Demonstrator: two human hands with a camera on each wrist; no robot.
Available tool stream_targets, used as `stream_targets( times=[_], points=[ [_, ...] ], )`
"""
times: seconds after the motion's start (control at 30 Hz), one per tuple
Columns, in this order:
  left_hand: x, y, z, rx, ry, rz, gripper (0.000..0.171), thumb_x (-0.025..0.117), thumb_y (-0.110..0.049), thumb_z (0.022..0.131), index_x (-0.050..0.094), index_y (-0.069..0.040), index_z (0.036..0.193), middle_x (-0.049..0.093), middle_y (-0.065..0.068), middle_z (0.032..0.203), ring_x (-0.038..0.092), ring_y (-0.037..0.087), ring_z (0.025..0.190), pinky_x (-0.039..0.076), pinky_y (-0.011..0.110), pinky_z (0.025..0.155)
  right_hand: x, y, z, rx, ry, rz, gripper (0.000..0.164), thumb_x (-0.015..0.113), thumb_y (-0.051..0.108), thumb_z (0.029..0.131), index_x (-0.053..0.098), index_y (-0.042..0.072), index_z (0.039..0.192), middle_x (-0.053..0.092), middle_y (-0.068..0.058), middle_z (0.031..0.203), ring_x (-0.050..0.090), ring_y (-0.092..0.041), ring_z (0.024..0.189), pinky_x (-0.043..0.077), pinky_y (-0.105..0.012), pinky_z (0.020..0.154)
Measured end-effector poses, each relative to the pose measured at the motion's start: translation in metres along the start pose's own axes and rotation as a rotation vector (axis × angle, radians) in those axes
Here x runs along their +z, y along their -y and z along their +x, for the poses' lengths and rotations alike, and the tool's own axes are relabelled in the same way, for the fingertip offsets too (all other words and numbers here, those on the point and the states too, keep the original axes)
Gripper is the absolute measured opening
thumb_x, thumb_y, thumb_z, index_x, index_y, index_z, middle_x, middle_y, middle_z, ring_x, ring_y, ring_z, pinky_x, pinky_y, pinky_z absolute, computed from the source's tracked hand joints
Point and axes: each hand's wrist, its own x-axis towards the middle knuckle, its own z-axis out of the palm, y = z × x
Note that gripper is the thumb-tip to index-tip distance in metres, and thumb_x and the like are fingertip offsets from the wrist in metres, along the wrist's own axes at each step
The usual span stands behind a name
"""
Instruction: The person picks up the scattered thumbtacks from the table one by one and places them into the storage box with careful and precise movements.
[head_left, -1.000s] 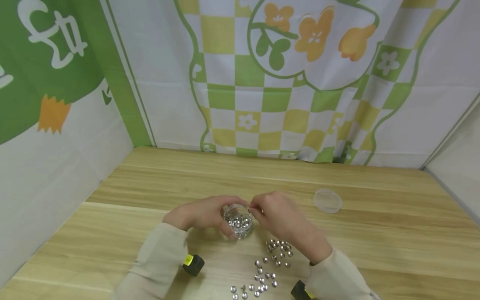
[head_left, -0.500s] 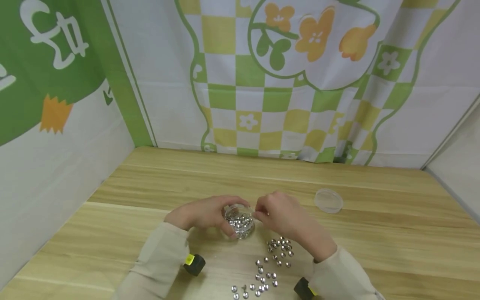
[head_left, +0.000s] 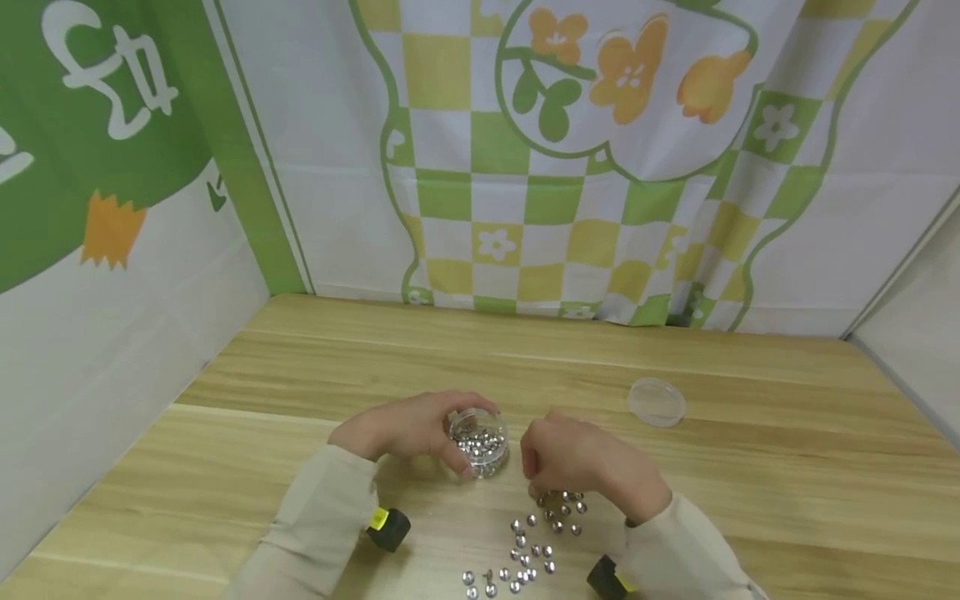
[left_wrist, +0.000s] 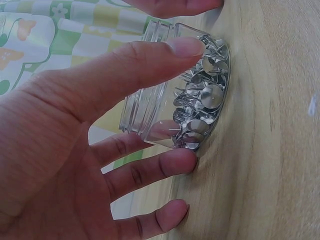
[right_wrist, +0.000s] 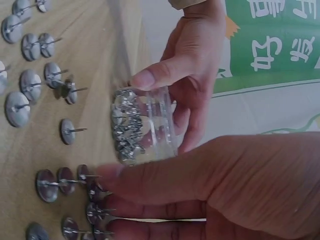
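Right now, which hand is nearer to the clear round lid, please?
Right: the right hand is at the tacks, left of the lid; the left hand grips the jar, farther left.

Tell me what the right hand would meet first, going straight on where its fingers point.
Most likely the loose thumbtacks directly ahead of the right hand; depth is unclear, so it may already touch some.

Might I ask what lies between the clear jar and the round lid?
In the head view, the right hand is between the jar and the lid.
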Motion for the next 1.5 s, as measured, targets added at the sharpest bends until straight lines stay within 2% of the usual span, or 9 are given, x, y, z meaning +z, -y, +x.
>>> stream_targets(
  times=[0.23, 0.4, 0.6, 0.77, 0.87, 1.0, 1.27, 1.4, 1.5],
  points=[
    [0.0, 0.001, 0.002, 0.019, 0.0, 0.01, 0.081, 0.087, -0.024, 0.066, 0.051, -0.032, 0.138, 0.047, 0.003, 0.147, 0.044, 0.028, 0.134, 0.032, 0.057, 0.111, 0.003, -0.002, 0.002, -0.069, -0.025, 0.027, 0.021, 0.067, -0.004, 0.072, 0.063, 0.011, 0.059, 0.052, 0.007, 0.053, 0.043, -0.006, 0.049, 0.039, -0.019, 0.047],
    [0.0, 0.0, 0.001, 0.019, 0.002, 0.005, 0.081, 0.087, -0.024, 0.066, 0.051, -0.031, 0.138, 0.047, 0.003, 0.147, 0.043, 0.028, 0.134, 0.032, 0.057, 0.111, 0.0, -0.004, 0.001, -0.055, -0.051, 0.0, 0.016, 0.065, -0.005, 0.075, 0.067, 0.007, 0.064, 0.061, 0.001, 0.059, 0.05, -0.009, 0.053, 0.046, -0.023, 0.051],
    [0.0, 0.0, 0.0, 0.0, 0.0, -0.017, 0.08, 0.087, -0.022, 0.066, 0.051, -0.033, 0.137, 0.048, 0.002, 0.146, 0.045, 0.027, 0.131, 0.033, 0.056, 0.11, -0.007, -0.003, 0.002, -0.053, -0.245, -0.004, 0.012, 0.06, -0.008, 0.079, 0.069, 0.0, 0.078, 0.07, -0.009, 0.078, 0.063, -0.017, 0.07, 0.056, -0.032, 0.066],
    [0.0, 0.002, 0.0, 0.011, -0.009, 0.009, 0.077, 0.087, -0.025, 0.067, 0.052, -0.036, 0.135, 0.05, -0.001, 0.143, 0.046, 0.025, 0.131, 0.033, 0.056, 0.11, -0.002, 0.005, 0.01, -0.236, -0.451, 0.039, 0.01, 0.063, -0.002, 0.086, 0.07, 0.001, 0.093, 0.071, -0.006, 0.086, 0.065, -0.015, 0.078, 0.055, -0.023, 0.071],
    [0.001, 0.002, 0.0, 0.01, -0.012, 0.016, 0.077, 0.086, -0.025, 0.067, 0.052, -0.038, 0.134, 0.053, -0.001, 0.139, 0.05, 0.022, 0.125, 0.036, 0.054, 0.108, 0.003, 0.01, 0.013, -0.294, -0.52, 0.072, 0.012, 0.065, 0.0, 0.086, 0.07, 0.002, 0.097, 0.072, -0.005, 0.09, 0.067, -0.015, 0.084, 0.056, -0.022, 0.076],
    [0.001, 0.002, 0.0, 0.0, -0.016, 0.012, 0.078, 0.087, -0.025, 0.066, 0.052, -0.037, 0.135, 0.053, -0.003, 0.14, 0.05, 0.021, 0.124, 0.037, 0.053, 0.108, 0.006, 0.012, 0.015, -0.306, -0.548, 0.09, 0.013, 0.068, 0.004, 0.087, 0.07, 0.004, 0.1, 0.072, -0.005, 0.096, 0.068, -0.015, 0.09, 0.057, -0.026, 0.081],
    [0.001, 0.001, 0.001, 0.015, -0.018, 0.025, 0.078, 0.087, -0.024, 0.065, 0.052, -0.035, 0.134, 0.052, -0.002, 0.142, 0.048, 0.023, 0.128, 0.034, 0.055, 0.11, 0.001, 0.006, 0.011, -0.27, -0.481, 0.015, 0.012, 0.069, 0.01, 0.087, 0.07, 0.008, 0.098, 0.071, -0.001, 0.092, 0.065, -0.012, 0.084, 0.056, -0.025, 0.076],
    [0.001, 0.001, 0.001, 0.008, -0.017, 0.025, 0.079, 0.088, -0.026, 0.065, 0.052, -0.035, 0.135, 0.05, 0.001, 0.145, 0.045, 0.027, 0.133, 0.031, 0.058, 0.111, -0.012, -0.004, 0.001, -0.178, -0.301, -0.037, 0.004, 0.067, 0.006, 0.085, 0.07, 0.008, 0.084, 0.068, 0.002, 0.079, 0.06, -0.009, 0.071, 0.052, -0.023, 0.066],
    [0.001, 0.001, 0.001, 0.001, -0.014, 0.016, 0.08, 0.088, -0.025, 0.065, 0.052, -0.033, 0.136, 0.049, 0.003, 0.145, 0.044, 0.028, 0.133, 0.032, 0.057, 0.111, -0.019, -0.012, -0.007, -0.08, -0.145, -0.022, 0.009, 0.067, 0.001, 0.079, 0.069, 0.009, 0.075, 0.066, 0.003, 0.071, 0.056, -0.009, 0.065, 0.05, -0.025, 0.061]
  ],
)
